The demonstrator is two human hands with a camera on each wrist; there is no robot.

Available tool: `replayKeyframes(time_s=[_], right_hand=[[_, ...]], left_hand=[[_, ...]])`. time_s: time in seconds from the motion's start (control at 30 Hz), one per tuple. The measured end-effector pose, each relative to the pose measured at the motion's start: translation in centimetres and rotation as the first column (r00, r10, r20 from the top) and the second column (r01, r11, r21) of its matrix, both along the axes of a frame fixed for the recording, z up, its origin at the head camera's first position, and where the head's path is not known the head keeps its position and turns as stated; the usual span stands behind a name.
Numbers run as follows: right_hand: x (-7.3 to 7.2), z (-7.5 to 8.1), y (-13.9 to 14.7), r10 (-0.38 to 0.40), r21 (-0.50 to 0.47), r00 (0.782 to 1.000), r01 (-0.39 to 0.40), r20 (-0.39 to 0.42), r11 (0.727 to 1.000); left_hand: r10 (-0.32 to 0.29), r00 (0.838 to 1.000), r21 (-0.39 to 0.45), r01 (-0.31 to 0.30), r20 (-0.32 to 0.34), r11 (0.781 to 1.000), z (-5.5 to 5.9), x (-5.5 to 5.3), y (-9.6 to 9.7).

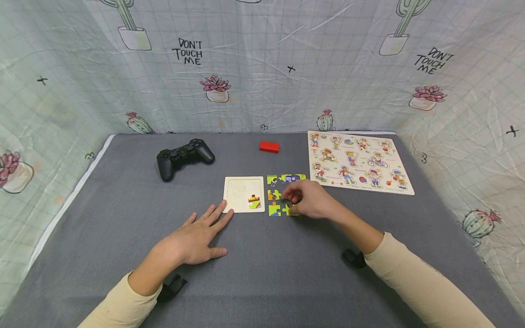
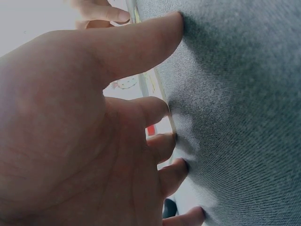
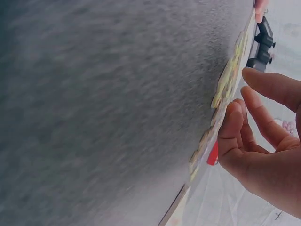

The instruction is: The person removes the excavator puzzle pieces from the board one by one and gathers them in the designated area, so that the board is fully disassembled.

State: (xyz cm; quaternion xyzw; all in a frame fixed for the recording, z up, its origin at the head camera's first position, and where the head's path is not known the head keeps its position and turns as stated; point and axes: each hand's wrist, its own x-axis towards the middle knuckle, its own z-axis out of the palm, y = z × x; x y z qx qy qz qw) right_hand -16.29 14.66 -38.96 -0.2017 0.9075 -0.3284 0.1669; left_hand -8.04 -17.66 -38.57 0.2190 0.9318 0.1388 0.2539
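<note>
A square wooden puzzle tray [image 1: 235, 193] lies mid-table, with one yellow-green jigsaw piece [image 1: 254, 202] in its lower right corner. Against the tray's near left edge rest fingertips of my left hand [image 1: 197, 239], its fingers spread over the cloth. Several loose jigsaw pieces [image 1: 274, 209] are laid out in rows just right of the tray. Over the right part of these rows hovers my right hand [image 1: 311, 200], partly covering them. Its fingers are loosely bent, and the right wrist view shows a gap between the thumb and the other fingers [image 3: 230, 122], with nothing seen held.
A black game controller [image 1: 184, 157] sits at the back left. Behind the loose pieces is a red block [image 1: 269, 146]. A large picture board [image 1: 357, 161] with children figures lies at the back right. Patterned cloth walls [image 1: 262, 68] close off the back and sides.
</note>
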Motion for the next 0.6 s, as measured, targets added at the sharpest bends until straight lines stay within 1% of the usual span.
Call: replayKeyframes(time_s=[0.2, 0.33, 0.47, 0.6], right_hand=[[-0.2, 0.4, -1.3, 0.001, -0.028, 1.0, -0.001, 0.011, 1.0], [-0.4, 0.4, -2.2, 0.031, -0.048, 1.0, -0.031, 0.001, 0.998], [-0.6, 0.4, -3.2, 0.048, -0.041, 0.999, -0.048, -0.017, 0.998], [-0.8, 0.4, -4.2, 0.045, -0.034, 0.999, -0.046, -0.019, 0.998]], left_hand=[[0.004, 1.0, 0.002, -0.004, 0.005, 1.0, 0.1, 0.0, -0.1], [0.006, 1.0, 0.001, -0.006, 0.007, 1.0, 0.1, 0.1, -0.1], [0.008, 1.0, -0.006, -0.008, 0.012, 1.0, 0.1, 0.1, -0.1], [0.008, 1.0, -0.013, -0.007, 0.013, 1.0, 0.1, 0.0, 0.0]])
